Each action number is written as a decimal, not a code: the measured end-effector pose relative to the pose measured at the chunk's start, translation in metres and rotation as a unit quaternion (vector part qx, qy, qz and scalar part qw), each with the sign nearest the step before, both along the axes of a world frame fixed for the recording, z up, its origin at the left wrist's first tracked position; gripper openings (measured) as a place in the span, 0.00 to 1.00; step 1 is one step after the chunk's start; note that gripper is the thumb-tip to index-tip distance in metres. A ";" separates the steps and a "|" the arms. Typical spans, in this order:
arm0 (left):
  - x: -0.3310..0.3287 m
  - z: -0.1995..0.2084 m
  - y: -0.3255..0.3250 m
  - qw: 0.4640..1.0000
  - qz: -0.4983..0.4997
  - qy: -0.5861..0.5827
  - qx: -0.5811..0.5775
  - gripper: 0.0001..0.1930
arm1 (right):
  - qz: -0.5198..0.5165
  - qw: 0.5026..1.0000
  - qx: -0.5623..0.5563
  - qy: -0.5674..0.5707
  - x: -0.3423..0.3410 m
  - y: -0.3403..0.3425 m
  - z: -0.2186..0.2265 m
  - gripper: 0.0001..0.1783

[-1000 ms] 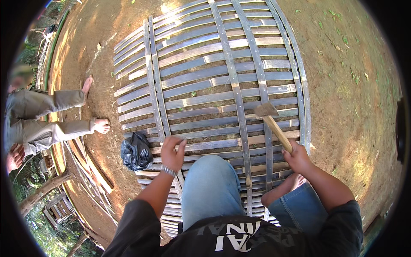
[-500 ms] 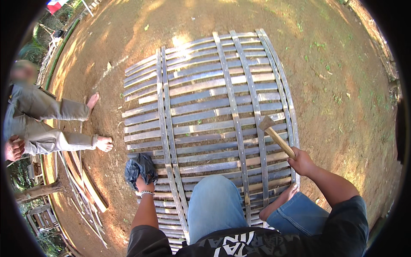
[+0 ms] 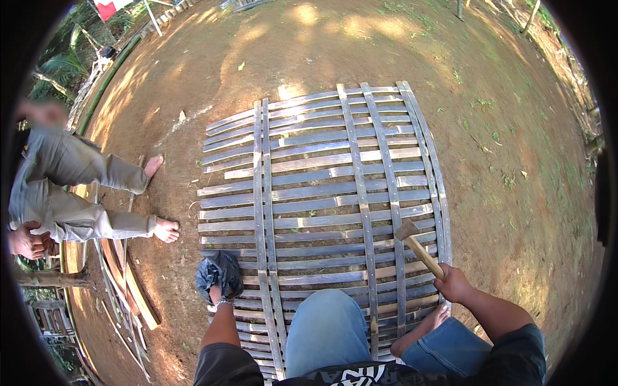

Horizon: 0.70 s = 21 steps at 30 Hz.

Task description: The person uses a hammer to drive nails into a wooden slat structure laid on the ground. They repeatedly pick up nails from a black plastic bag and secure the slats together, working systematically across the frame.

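A large lattice of split bamboo slats point(image 3: 315, 221) lies on the ground beneath me, its crosswise strips nailed to several lengthwise ones. My right hand point(image 3: 453, 284) is closed round the wooden handle of a hammer point(image 3: 423, 255). The hammer's blocky brown head is over the right part of the lattice. At the left edge, my left hand point(image 3: 216, 294) is at a black plastic bag point(image 3: 217, 271) and grips it; the bag covers most of its fingers. My bent knee point(image 3: 327, 328) is between my arms, above the slats.
A barefoot person in khaki trousers point(image 3: 96, 215) sits at the left, one hand point(image 3: 29, 241) resting near the lap. Loose bamboo strips point(image 3: 132, 289) lie on the ground beside that person. Bare brown soil point(image 3: 515, 225) surrounds the lattice. A green pole point(image 3: 106, 80) runs along the far left.
The view has tilted up, so the lattice appears lower. My right hand still holds the hammer, my left hand the bag. The seated person's hand has shifted slightly.
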<state>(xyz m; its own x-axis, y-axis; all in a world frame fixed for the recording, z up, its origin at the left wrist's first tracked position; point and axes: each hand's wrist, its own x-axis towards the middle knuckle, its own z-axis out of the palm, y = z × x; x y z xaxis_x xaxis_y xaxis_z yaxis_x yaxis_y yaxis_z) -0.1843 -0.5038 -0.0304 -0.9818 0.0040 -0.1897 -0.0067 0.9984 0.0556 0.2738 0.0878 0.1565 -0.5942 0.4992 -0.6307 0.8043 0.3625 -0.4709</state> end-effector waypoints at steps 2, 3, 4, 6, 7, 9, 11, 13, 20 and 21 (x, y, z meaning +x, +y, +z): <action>-0.005 0.009 0.007 1.000 0.020 0.004 -0.016 0.24 | 0.014 1.000 -0.007 -0.016 -0.010 -0.001 0.005 0.20; -0.007 0.015 0.014 0.999 0.045 0.007 -0.016 0.24 | 0.014 1.000 -0.015 -0.009 -0.008 -0.002 0.002 0.20; -0.004 0.014 0.035 0.998 0.064 -0.002 -0.008 0.25 | 0.009 1.000 -0.013 -0.014 -0.002 -0.003 0.006 0.20; -0.001 0.020 0.042 0.997 0.028 -0.069 -0.037 0.21 | 0.016 1.000 -0.001 -0.024 0.003 -0.003 0.008 0.21; -0.006 0.015 0.029 0.997 0.029 -0.062 -0.045 0.20 | 0.025 1.000 -0.002 -0.017 -0.001 -0.005 0.005 0.21; -0.020 -0.001 -0.005 0.996 0.031 -0.049 -0.064 0.19 | 0.034 0.999 -0.011 -0.009 -0.010 -0.008 -0.002 0.21; -0.037 -0.008 -0.045 0.994 0.018 -0.044 -0.100 0.17 | 0.037 0.999 -0.031 -0.001 -0.020 -0.014 -0.012 0.21; -0.027 -0.023 -0.036 0.994 0.007 -0.052 -0.100 0.16 | 0.032 0.999 -0.026 -0.018 -0.012 -0.014 -0.013 0.22; -0.031 -0.023 -0.016 0.991 -0.105 0.026 -0.074 0.16 | -0.009 1.000 -0.006 -0.006 0.002 -0.013 -0.006 0.22; -0.034 -0.018 -0.036 0.984 -0.140 0.041 -0.098 0.17 | -0.005 1.000 -0.017 0.006 -0.002 -0.015 -0.016 0.22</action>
